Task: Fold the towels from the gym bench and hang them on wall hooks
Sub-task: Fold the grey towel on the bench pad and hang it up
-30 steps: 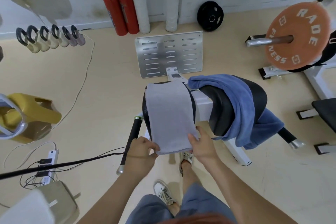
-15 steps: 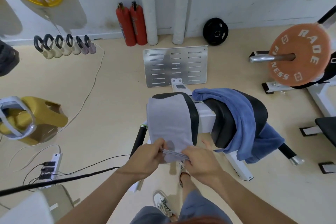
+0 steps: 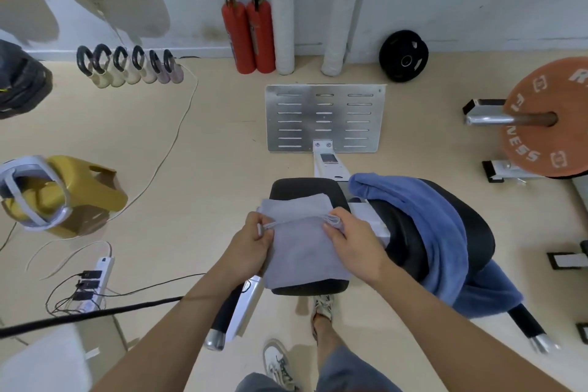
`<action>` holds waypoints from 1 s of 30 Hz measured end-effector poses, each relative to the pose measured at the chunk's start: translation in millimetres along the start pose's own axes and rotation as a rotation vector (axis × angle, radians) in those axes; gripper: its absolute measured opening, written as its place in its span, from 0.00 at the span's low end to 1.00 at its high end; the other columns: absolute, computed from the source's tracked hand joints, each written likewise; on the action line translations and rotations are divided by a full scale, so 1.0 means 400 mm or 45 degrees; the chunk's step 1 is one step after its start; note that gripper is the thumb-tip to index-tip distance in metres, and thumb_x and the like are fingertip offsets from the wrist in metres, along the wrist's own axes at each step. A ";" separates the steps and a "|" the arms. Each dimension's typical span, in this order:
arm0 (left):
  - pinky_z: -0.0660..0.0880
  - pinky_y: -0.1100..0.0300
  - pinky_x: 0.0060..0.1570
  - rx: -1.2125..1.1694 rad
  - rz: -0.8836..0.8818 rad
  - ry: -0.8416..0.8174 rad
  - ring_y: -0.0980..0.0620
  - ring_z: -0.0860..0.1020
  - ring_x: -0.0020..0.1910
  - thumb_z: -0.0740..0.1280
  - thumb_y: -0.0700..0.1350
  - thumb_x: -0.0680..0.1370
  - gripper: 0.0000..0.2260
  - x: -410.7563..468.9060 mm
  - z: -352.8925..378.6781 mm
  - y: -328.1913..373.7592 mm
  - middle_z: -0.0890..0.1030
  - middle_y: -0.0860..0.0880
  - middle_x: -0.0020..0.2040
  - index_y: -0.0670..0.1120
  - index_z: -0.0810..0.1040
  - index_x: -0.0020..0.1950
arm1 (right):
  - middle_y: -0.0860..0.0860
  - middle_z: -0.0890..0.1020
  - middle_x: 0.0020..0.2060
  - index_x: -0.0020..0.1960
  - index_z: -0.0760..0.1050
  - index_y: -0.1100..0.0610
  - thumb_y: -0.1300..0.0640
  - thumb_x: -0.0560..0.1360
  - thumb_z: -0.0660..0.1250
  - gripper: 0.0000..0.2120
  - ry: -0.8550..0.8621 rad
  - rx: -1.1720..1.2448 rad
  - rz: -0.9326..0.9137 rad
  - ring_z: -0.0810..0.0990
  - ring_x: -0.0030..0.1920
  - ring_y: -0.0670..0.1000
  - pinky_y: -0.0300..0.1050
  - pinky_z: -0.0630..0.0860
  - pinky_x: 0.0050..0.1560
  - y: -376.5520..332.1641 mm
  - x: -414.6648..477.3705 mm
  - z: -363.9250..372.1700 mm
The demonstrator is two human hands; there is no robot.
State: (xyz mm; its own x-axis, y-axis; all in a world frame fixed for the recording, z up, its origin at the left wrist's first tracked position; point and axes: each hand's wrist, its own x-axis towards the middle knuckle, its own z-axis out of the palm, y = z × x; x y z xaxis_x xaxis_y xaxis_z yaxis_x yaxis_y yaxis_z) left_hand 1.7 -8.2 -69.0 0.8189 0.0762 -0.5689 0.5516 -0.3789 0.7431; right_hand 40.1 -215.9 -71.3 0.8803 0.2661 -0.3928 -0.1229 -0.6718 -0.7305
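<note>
Grey towel (image 3: 302, 251) lies on left black bench pad (image 3: 302, 189), between both hands, near edge hanging slightly over pad front.
Left hand (image 3: 254, 242) at towel's left side: thumb and fingers curled, pinching left end of folded edge.
Right hand (image 3: 353, 242) at towel's right side: fingers curled, pinching right end of same edge.
Pinched edge runs hand to hand across towel's middle, lifted slightly off lower layer.
Blue towel (image 3: 426, 219) draped over right pad (image 3: 477, 232), unfolded, right of right hand, not held.
</note>
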 end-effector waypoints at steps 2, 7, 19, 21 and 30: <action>0.74 0.58 0.30 0.051 0.007 0.049 0.51 0.75 0.34 0.54 0.46 0.82 0.02 0.028 -0.003 0.014 0.77 0.46 0.39 0.50 0.63 0.50 | 0.52 0.78 0.38 0.46 0.67 0.55 0.51 0.81 0.58 0.08 0.048 -0.092 0.001 0.76 0.40 0.54 0.50 0.72 0.42 -0.002 0.042 0.008; 0.72 0.61 0.27 0.075 -0.052 0.091 0.51 0.74 0.31 0.54 0.46 0.82 0.04 0.084 -0.017 0.031 0.76 0.46 0.37 0.47 0.62 0.53 | 0.52 0.77 0.39 0.44 0.68 0.58 0.49 0.81 0.58 0.13 0.086 -0.168 0.064 0.76 0.42 0.54 0.49 0.71 0.44 -0.014 0.137 0.010; 0.68 0.60 0.37 0.515 -0.243 0.242 0.51 0.75 0.41 0.63 0.50 0.76 0.06 0.208 -0.050 0.040 0.77 0.55 0.39 0.48 0.75 0.47 | 0.54 0.79 0.52 0.56 0.71 0.58 0.47 0.82 0.49 0.18 0.058 -0.561 0.267 0.77 0.53 0.56 0.45 0.66 0.44 -0.025 0.210 0.050; 0.66 0.59 0.37 0.535 -0.268 0.220 0.50 0.75 0.42 0.62 0.49 0.77 0.07 0.215 -0.043 0.030 0.76 0.54 0.38 0.47 0.75 0.44 | 0.54 0.75 0.55 0.57 0.71 0.57 0.47 0.82 0.49 0.18 0.097 -0.620 0.285 0.74 0.56 0.54 0.44 0.64 0.45 -0.030 0.207 0.059; 0.68 0.59 0.43 0.291 -0.263 0.445 0.50 0.76 0.45 0.66 0.47 0.75 0.05 0.208 0.000 0.039 0.80 0.52 0.43 0.46 0.76 0.46 | 0.50 0.76 0.50 0.49 0.73 0.50 0.43 0.74 0.63 0.11 -0.126 -0.357 0.445 0.74 0.55 0.56 0.50 0.69 0.52 -0.025 0.250 0.010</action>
State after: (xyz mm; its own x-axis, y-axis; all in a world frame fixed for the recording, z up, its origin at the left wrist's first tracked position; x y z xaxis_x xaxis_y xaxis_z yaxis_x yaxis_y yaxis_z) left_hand 78.3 -7.9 -104.6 0.7217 0.4626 -0.5150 0.6916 -0.5135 0.5080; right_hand 127.3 -179.8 -105.4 0.7581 0.0459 -0.6506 -0.2641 -0.8905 -0.3706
